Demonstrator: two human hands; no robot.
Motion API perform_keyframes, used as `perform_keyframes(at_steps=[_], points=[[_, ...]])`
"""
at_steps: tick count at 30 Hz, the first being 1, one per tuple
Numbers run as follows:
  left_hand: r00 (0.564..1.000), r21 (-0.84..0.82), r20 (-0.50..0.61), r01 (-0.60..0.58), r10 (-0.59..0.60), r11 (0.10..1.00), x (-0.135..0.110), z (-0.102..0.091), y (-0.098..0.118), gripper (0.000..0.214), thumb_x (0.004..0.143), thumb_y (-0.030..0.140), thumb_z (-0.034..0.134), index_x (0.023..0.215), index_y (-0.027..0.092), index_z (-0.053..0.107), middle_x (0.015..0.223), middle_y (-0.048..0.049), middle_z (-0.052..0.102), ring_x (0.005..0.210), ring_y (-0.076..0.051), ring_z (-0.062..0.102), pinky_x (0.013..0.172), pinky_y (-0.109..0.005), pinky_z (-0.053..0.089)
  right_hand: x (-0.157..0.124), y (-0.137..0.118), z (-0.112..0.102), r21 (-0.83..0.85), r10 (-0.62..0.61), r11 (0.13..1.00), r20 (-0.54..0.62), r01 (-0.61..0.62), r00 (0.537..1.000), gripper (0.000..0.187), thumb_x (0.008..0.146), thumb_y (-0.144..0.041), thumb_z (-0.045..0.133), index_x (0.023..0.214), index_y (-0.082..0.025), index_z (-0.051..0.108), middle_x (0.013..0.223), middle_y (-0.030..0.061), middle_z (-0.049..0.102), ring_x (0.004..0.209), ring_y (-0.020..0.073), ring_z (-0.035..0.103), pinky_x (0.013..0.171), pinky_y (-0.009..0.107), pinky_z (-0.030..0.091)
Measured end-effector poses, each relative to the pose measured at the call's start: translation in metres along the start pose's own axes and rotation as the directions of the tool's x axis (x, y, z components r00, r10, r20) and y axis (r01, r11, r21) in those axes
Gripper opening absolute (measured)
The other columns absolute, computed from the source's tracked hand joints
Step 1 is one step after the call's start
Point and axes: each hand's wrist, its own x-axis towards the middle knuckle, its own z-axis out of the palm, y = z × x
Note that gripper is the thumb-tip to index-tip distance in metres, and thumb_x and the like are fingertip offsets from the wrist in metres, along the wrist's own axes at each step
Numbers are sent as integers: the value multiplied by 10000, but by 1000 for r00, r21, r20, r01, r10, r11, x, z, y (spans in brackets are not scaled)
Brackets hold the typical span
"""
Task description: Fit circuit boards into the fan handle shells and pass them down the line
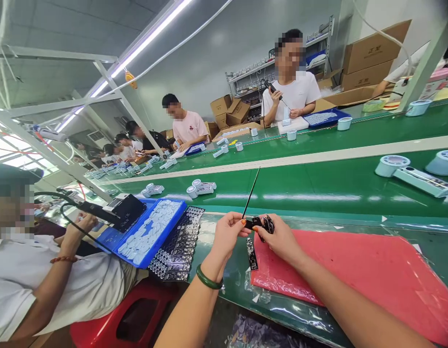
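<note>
My left hand (229, 231) pinches a thin black stick (251, 192) that points up and away, and it also touches a small black part (256, 223). My right hand (278, 238) grips that same small black part with a dark cable loop (269, 224) at its side. A narrow black circuit strip (251, 253) lies on the bench just below my hands, at the left edge of a red foam mat (372, 270). A green bangle sits on my left wrist.
A panel of black circuit boards (176, 249) and a blue tray of white parts (151, 231) lie to the left. A co-worker sits there with a tool. A green conveyor belt (318, 183) carries white devices. Other workers sit across it. A red stool (129, 314) stands below.
</note>
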Motion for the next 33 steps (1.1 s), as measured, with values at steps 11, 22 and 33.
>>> perform_keyframes(at_steps=[11, 22, 33], points=[[879, 752, 131, -389, 458, 532, -6, -19, 0, 174, 862, 165, 544, 689, 183, 555, 735, 5, 531, 716, -137, 501, 653, -268, 355, -4, -10, 10, -151, 82, 987, 149, -59, 985, 190, 881, -331, 608, 1014, -233, 515, 978, 28, 678, 866, 233, 624, 736, 307, 426], [852, 693, -205, -222, 483, 686, 1, -69, -30, 90, 878, 199, 591, 909, 193, 675, 794, -5, 633, 730, -152, 574, 693, -271, 439, -12, -44, 14, -681, 187, 728, 308, 79, 933, 366, 811, -467, 793, 921, -179, 596, 922, 97, 692, 833, 310, 670, 591, 319, 385], [923, 977, -163, 103, 348, 186, -71, -151, -52, 406, 907, 382, 612, 1261, 184, 622, 1259, -116, 607, 1220, -293, 512, 1025, -395, 434, -26, -41, 23, -701, 155, 650, 499, 292, 852, 247, 890, -106, 546, 1119, -185, 593, 1057, 84, 679, 924, 272, 669, 637, 321, 426]])
